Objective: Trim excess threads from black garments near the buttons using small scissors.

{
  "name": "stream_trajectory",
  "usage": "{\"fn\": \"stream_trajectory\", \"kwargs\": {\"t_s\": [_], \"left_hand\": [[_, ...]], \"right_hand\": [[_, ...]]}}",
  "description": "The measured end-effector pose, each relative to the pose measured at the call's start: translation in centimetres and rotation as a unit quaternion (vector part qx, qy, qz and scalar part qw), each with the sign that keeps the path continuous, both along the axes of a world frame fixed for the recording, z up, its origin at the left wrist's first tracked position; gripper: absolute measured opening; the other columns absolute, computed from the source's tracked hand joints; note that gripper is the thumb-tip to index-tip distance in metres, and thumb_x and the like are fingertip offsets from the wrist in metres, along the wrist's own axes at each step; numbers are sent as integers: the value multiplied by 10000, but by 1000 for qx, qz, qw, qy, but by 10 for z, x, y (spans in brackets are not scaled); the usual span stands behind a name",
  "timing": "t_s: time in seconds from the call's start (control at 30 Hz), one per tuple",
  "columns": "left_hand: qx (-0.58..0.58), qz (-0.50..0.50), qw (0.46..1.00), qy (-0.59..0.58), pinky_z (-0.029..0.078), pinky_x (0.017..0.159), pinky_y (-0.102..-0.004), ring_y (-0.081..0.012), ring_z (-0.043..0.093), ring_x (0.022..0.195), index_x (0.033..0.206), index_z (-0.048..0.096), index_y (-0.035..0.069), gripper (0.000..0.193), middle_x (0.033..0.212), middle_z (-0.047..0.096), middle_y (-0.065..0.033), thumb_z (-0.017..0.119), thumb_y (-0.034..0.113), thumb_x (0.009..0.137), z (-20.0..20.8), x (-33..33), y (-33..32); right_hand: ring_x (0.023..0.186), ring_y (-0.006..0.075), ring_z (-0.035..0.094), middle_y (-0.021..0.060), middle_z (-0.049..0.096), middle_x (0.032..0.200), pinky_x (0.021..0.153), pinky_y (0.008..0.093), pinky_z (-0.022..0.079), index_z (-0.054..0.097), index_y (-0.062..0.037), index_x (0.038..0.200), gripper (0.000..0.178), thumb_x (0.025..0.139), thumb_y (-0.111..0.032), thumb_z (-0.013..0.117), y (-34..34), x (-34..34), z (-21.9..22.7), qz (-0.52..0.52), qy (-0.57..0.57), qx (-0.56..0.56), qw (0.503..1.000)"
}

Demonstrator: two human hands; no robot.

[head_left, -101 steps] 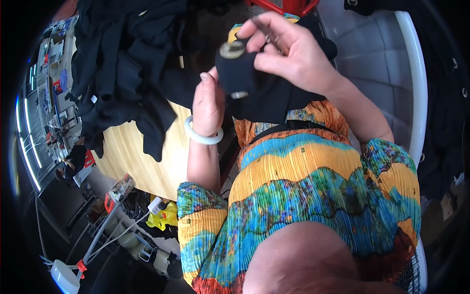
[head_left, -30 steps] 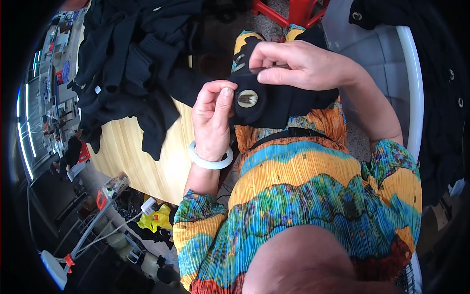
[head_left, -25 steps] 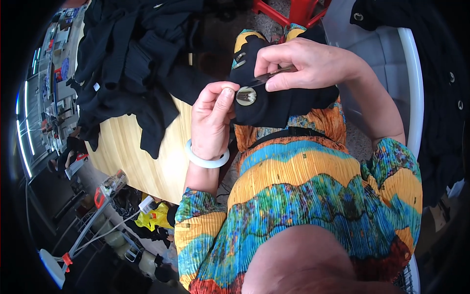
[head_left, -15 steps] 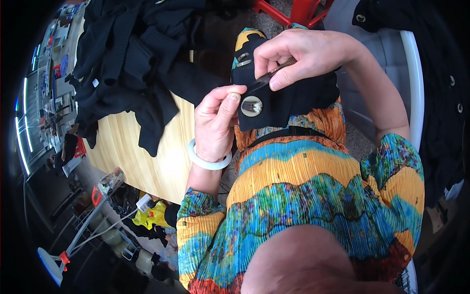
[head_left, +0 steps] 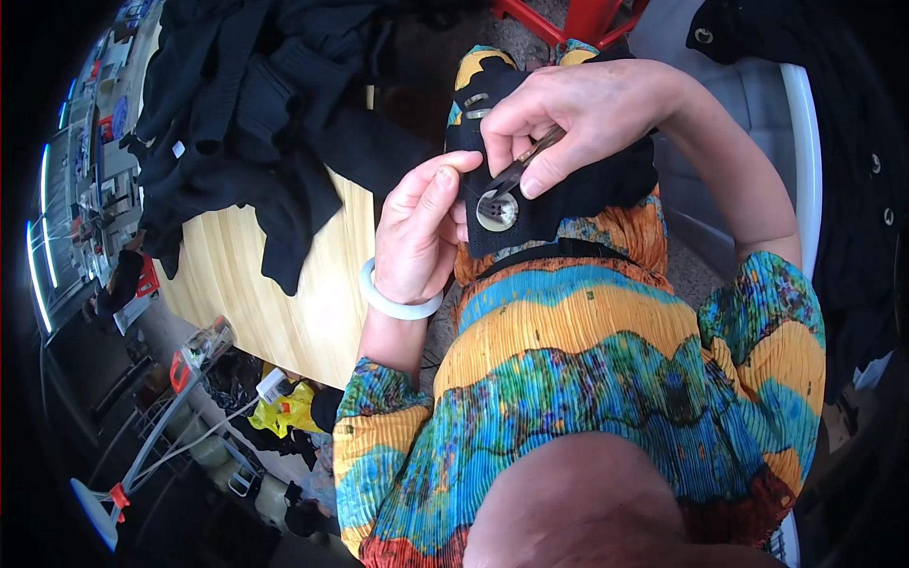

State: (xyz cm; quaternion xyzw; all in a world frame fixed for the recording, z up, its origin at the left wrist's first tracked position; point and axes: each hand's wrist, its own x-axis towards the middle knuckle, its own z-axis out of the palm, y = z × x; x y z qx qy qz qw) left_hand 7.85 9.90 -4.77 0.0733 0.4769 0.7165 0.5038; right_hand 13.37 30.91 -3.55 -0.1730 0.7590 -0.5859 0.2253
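A black knitted garment (head_left: pixel 606 185) lies across my lap, with a large pale-rimmed, dark-centred button (head_left: pixel 497 210) near its lower left edge. My right hand (head_left: pixel 578 118) is closed round a pair of dark thread snips (head_left: pixel 511 178), whose tips point down at the button's upper rim. Left of the button, my left hand (head_left: pixel 421 218) pinches thumb against forefinger; what sits between them is too small to make out. Its lower fingers reach the garment's edge. More buttons (head_left: pixel 476 114) show edge-on farther up the garment, partly behind my right hand.
A pale wooden table (head_left: pixel 275 275) stands to the left, heaped with black knitwear (head_left: pixel 256 123). Red stool legs (head_left: pixel 587 19) are at the top. A grey, white-rimmed container (head_left: pixel 729 114) and another black buttoned garment (head_left: pixel 857 246) lie right. A white lamp (head_left: pixel 95 511) stands lower left.
My right hand has come down and slightly left, bringing the snips' tips from above the button onto its upper rim. The button has shifted a little right and down. My left hand keeps its pinch.
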Motion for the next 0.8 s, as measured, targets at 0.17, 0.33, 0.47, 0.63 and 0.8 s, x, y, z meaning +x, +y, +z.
{"fn": "stream_trajectory", "kwargs": {"t_s": [0.17,0.33,0.47,0.63,0.8], "left_hand": [[-15,2,1000,-10,440,531,-144,-50,535,561,1034,544,7,223,710,597,-29,457,145,883,-2,1,1],[-13,-13,1000,22,445,545,-140,-39,522,571,1022,561,8,219,717,580,-21,459,141,882,1,5,-1],[10,-46,999,19,453,550,-144,-45,534,589,1027,560,4,223,737,580,-28,453,137,884,4,1,-7],[0,-80,996,-31,473,566,-150,-55,555,622,1027,557,-11,227,755,580,-35,449,127,882,5,1,-6],[0,-92,995,-26,485,572,-152,-67,571,653,1023,555,-19,234,788,579,-47,448,135,882,6,-1,-4]], "right_hand": [[546,64,462,12,535,620,487,210,347,560,3,843,218,739,-182,610,0,2,-2,9,3,-17,1000],[488,48,445,-5,530,586,433,195,323,570,-15,838,224,770,-228,587,-1,3,-9,8,-44,-40,998],[444,47,422,-8,532,577,404,190,306,576,-27,819,230,776,-253,580,2,-1,-7,11,-79,-54,995],[497,7,398,-40,489,586,435,173,284,536,5,810,147,771,-129,581,-2,-8,2,80,-112,-30,990],[491,7,391,-43,487,582,422,177,275,537,2,801,150,774,-139,579,-5,-11,-2,88,-141,-35,986]]}}
